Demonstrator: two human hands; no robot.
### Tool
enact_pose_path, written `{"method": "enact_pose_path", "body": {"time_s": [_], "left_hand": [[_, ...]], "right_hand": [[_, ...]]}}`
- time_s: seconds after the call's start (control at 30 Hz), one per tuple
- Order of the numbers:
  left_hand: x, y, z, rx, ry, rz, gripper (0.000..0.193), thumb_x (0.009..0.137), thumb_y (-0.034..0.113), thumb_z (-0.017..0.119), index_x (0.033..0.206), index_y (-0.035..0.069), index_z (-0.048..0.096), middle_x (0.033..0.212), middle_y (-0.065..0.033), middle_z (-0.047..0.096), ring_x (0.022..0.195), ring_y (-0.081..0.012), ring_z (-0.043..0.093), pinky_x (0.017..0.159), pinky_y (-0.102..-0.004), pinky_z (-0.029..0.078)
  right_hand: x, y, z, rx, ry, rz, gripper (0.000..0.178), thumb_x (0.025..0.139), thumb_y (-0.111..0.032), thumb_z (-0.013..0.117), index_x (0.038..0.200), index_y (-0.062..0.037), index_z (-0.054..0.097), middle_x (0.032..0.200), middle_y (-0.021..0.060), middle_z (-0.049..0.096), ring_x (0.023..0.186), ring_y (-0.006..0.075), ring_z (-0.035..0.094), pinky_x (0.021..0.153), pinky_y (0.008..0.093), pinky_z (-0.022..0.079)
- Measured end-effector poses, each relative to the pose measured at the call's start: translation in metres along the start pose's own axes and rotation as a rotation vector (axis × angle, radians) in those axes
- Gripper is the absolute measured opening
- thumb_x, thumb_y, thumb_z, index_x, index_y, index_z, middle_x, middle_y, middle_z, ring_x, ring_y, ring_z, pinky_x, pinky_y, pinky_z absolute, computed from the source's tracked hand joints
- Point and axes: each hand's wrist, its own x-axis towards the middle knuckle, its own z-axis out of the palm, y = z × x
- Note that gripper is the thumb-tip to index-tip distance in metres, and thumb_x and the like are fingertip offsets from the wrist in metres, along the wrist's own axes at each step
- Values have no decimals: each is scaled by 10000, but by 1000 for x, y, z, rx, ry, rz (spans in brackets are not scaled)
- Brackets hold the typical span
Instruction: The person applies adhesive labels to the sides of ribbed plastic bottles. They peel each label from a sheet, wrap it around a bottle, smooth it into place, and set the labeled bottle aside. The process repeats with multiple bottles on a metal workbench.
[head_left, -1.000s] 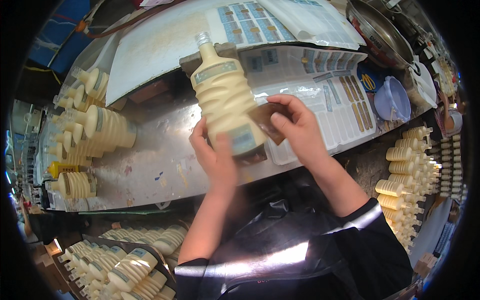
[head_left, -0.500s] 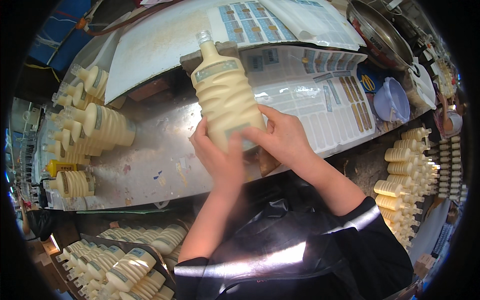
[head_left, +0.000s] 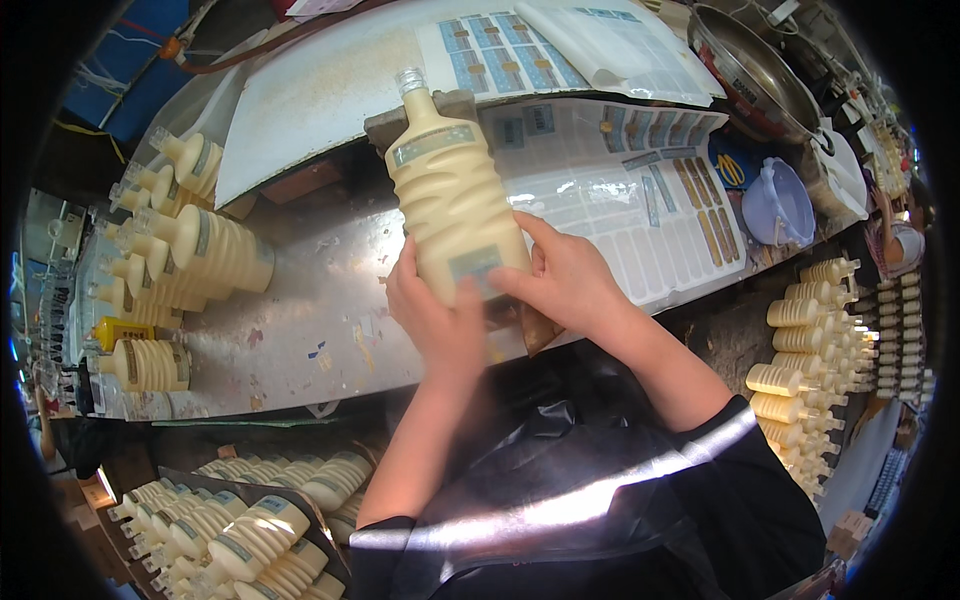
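A cream-coloured bottle (head_left: 450,200) with wavy ridges and a clear neck lies with its neck pointing away from me, its upper end against a grey block (head_left: 455,104). One blue-grey label band crosses its shoulder, and a smaller blue-grey label (head_left: 474,263) sits near its base. My left hand (head_left: 435,315) grips the lower left side, its thumb blurred by motion. On the lower right side my right hand (head_left: 565,275) is closed round the bottle, thumb beside the small label. Right of the bottle lies a sheet of stickers (head_left: 640,225), partly peeled off.
Several labelled cream bottles (head_left: 215,250) stand at the table's left; more fill a crate (head_left: 325,520) at lower left and a stack (head_left: 785,375) at right. A lilac bucket (head_left: 777,205) and a metal basin (head_left: 760,80) stand at the right end. A raised white board (head_left: 330,85) lies behind.
My right thumb has shifted slightly, and more of the small label near the base now shows. Both hands stay on the bottle.
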Motion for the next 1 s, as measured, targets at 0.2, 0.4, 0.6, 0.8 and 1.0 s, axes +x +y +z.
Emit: {"method": "enact_pose_path", "body": {"time_s": [0.2,0.4,0.6,0.8,1.0], "left_hand": [[0,-3,0,9,-2,34,628,1009,353,522,1491,-27,390,1341,-215,496,1261,-375,469,1116,-493,311],[0,-4,-4,-48,-36,15,595,1046,330,457,1500,-47,383,1341,-217,470,1254,-359,474,1115,-467,332],[-1,-7,-1,-52,-28,25,613,991,297,480,1494,-37,378,1338,-233,465,1236,-383,463,1101,-493,328],[-4,-7,-3,-233,-55,-76,643,995,304,487,1513,-49,341,1387,-234,434,1292,-381,441,1132,-495,320],[-8,-17,-6,-184,-104,-16,682,980,302,533,1516,-59,317,1434,-235,393,1320,-374,434,1161,-479,311]], "right_hand": [[5,11,-4,120,-76,30,726,843,-337,764,1469,-46,541,648,80,599,584,174,574,607,323,485],[0,-1,-2,-49,-39,-14,796,830,-375,777,1495,-35,503,665,80,605,588,204,579,613,338,490],[7,11,-7,70,-145,2,827,821,-365,781,1516,-40,473,679,81,618,598,211,590,629,336,498],[2,10,-6,78,-112,23,808,838,-336,779,1526,-51,467,720,82,642,611,178,591,626,322,491],[-1,1,-9,1,-128,8,705,887,-296,736,1499,-36,501,743,66,653,650,125,593,645,320,500]]}}
